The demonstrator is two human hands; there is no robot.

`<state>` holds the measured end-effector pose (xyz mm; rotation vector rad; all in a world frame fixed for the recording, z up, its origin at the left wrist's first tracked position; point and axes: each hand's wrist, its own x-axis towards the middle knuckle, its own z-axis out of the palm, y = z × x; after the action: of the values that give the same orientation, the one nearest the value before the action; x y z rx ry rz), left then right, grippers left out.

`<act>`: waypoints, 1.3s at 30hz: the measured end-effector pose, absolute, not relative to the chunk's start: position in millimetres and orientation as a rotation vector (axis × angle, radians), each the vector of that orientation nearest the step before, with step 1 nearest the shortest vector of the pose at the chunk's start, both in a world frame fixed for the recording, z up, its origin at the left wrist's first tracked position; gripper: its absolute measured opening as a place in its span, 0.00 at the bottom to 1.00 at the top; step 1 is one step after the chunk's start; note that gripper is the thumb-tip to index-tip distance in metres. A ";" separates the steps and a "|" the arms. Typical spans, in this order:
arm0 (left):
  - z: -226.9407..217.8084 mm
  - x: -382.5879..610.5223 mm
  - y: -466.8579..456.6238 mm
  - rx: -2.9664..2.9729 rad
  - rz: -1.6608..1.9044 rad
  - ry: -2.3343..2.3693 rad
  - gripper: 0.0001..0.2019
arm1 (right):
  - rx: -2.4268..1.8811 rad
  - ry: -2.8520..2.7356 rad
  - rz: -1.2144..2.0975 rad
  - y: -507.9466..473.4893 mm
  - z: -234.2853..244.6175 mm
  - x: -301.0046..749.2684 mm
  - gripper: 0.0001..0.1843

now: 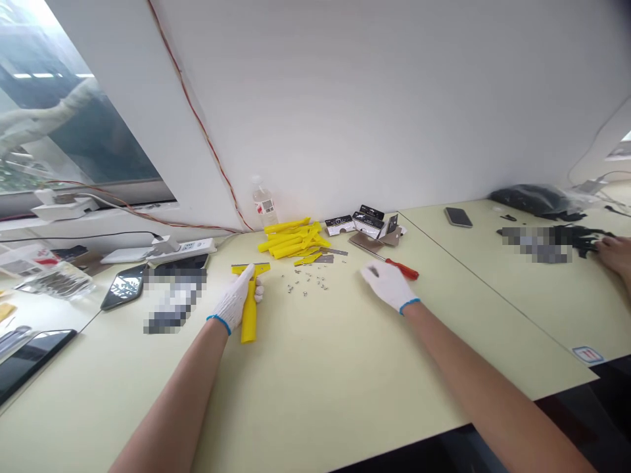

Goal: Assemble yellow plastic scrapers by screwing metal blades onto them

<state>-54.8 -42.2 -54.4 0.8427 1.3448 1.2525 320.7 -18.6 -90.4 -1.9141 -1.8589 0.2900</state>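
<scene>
My left hand (pixel 241 295), in a white glove with a blue cuff, is wrapped round a yellow scraper (pixel 249 322). Its wide head with a metal edge points away from me, and the handle points toward me. To the right, my gloved right hand (pixel 389 284) hovers over the table with its fingers curled together; what they hold, if anything, cannot be made out. Just behind that hand lies a screwdriver (pixel 405 269) with a red handle. Between my hands are several small scattered screws (pixel 305 293). Flat metal blades (pixel 325 259) lie beyond them.
Behind the screws is a pile of yellow scraper parts (pixel 290 240), with a clear bottle (pixel 265 205) near the wall. Small black-and-white boxes (pixel 369 223) stand right of the pile. Phones (pixel 125 287) and a power strip (pixel 190 247) lie left. Another person's hand (pixel 615 255) is far right.
</scene>
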 end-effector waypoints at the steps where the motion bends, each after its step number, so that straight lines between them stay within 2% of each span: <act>1: -56.8 -56.0 -40.3 0.837 1.254 1.333 0.21 | -1.905 -1.898 0.323 -19.2 -93.1 316.6 0.25; 6: -60.7 -58.4 -34.9 0.868 1.196 1.310 0.20 | -1.915 -1.933 0.327 -17.1 -96.0 316.9 0.21; 13: -50.8 -57.8 -33.8 0.791 1.212 1.090 0.32 | -1.995 -1.774 0.241 -8.0 -89.4 287.0 0.32; 16: -49.9 -57.5 -35.4 0.776 1.172 1.042 0.26 | -2.034 -1.566 0.153 -27.1 -49.3 315.7 0.38; 19: -49.0 -52.7 -38.5 0.780 1.153 1.119 0.21 | -2.126 -1.223 0.003 -65.5 25.3 408.7 0.44; 20: -48.5 -50.3 -39.6 0.819 1.186 1.122 0.24 | -2.164 -1.104 -0.038 -78.4 50.7 444.2 0.44; 22: -47.4 -45.4 -41.5 0.918 1.233 1.162 0.37 | -2.228 -0.907 -0.078 -96.4 89.2 498.8 0.43; 24: -46.2 -41.5 -43.0 1.036 1.259 1.282 0.49 | -2.233 -0.852 -0.080 -97.8 99.9 511.0 0.41; 27: -43.4 -38.7 -45.9 1.203 1.266 1.506 0.55 | -2.143 -1.038 -0.010 -64.1 61.3 441.8 0.39; 30: -38.4 -38.2 -50.7 1.274 1.247 1.553 0.54 | -2.011 -1.343 0.133 -4.5 -6.7 330.7 0.32; 34: -32.1 -37.9 -54.9 1.294 1.237 1.511 0.45 | -1.903 -1.594 0.244 58.7 -68.1 257.9 0.31; 39: -28.1 -37.6 -54.7 1.348 1.139 1.527 0.32 | -1.867 -1.614 0.143 82.0 -95.2 273.8 0.34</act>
<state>-37.6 -54.7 -28.1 1.3483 1.5270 1.1389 273.8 82.0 -95.2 -1.8669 -1.6137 0.1428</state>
